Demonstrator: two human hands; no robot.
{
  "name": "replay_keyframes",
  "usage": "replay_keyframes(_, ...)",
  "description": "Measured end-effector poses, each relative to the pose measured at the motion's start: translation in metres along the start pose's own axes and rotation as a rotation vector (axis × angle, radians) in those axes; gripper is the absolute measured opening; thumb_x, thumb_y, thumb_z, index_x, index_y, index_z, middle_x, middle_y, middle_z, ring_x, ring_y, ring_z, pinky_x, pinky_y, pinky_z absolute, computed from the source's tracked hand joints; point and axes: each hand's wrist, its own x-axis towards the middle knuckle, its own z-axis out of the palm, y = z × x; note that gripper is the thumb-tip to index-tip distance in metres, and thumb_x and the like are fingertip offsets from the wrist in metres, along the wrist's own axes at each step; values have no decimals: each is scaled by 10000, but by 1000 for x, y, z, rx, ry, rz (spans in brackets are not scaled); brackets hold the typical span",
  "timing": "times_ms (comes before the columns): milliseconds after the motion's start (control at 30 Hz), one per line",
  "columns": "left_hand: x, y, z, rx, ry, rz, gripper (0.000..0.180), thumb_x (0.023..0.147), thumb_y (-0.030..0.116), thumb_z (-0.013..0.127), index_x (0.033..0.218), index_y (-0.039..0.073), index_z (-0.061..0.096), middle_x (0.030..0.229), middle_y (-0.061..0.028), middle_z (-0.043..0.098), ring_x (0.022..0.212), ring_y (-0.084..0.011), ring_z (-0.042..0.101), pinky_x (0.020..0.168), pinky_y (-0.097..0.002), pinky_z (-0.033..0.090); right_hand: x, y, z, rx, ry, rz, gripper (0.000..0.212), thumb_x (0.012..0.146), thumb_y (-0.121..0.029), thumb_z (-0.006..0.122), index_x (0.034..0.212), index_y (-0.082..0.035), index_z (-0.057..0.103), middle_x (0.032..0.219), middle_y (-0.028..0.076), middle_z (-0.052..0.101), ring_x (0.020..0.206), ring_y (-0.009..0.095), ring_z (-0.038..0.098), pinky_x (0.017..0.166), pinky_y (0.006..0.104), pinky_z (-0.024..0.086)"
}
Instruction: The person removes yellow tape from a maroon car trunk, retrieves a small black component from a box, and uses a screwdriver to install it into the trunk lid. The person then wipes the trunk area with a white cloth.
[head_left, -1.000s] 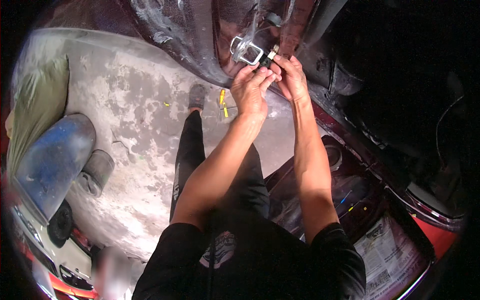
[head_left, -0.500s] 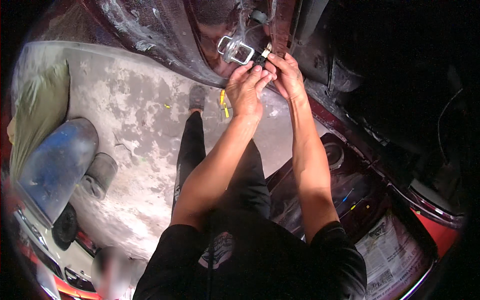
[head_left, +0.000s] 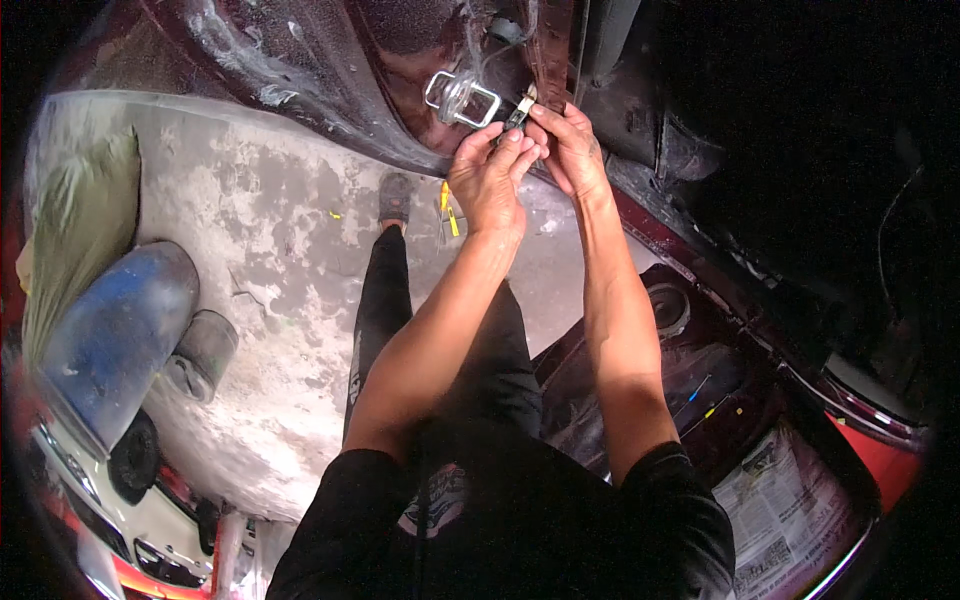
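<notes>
My left hand pinches a small black part with its thumb and fingers. My right hand closes on a small white piece at the far end of that part. Fingertips hide much of both, and their exact kind is unclear. Just left of them is a bright metal piece with rectangular loops, set against the dark maroon car body. I cannot tell whether it is joined to the black part.
Yellow-handled tools lie on the worn floor by my shoe. Left are a green sack, a blue drum, a grey canister and a pale car front. Newspaper covers part of a maroon panel at lower right.
The black part has turned slightly between my fingers, and the metal loop piece sits a little farther left in view. A blurred shape at lower left has gone from view.
</notes>
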Motion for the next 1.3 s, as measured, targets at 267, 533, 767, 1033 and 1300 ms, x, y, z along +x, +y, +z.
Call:
replay_keyframes(267,-1,0,7,141,11,73,241,875,-44,675,1095,-38,579,955,-122,664,784,-180,683,744,-342,618,1,1,-2,-66,16,-13,44,930,-78,608,923,-40,628,662,-42,515,560,46,425,499,215,320)
replay_keyframes(533,5,-5,1,565,-72,345,198,907,21,669,1087,-59,647,977,-119,679,762,-149,663,691,-299,571,2,4,-3,0,-25,-35,50,894,-27,550,870,-27,593,629,-10,496,545,75,405,508,243,310)
replay_keyframes(767,16,6,1,1070,-221,830,168,915,65,634,1047,-31,675,995,-127,664,773,-193,661,667,-315,556,4,6,-3,25,1,-40,58,884,-13,535,838,-27,568,615,3,506,532,80,410,505,249,315)
replay_keyframes(1033,15,14,5,1163,-248,857,189,924,90,628,1056,-42,660,961,-135,660,791,-205,662,665,-321,543,4,8,-4,47,-16,-50,61,875,-5,523,825,-14,556,615,23,507,538,100,430,520,267,344)
replay_keyframes(1300,23,13,2,1054,-223,535,286,890,134,646,1098,-60,666,866,-225,699,760,-308,686,732,-395,523,-4,4,-8,18,-49,-16,178,906,-39,566,1067,33,545,763,80,632,701,161,584,724,286,475)
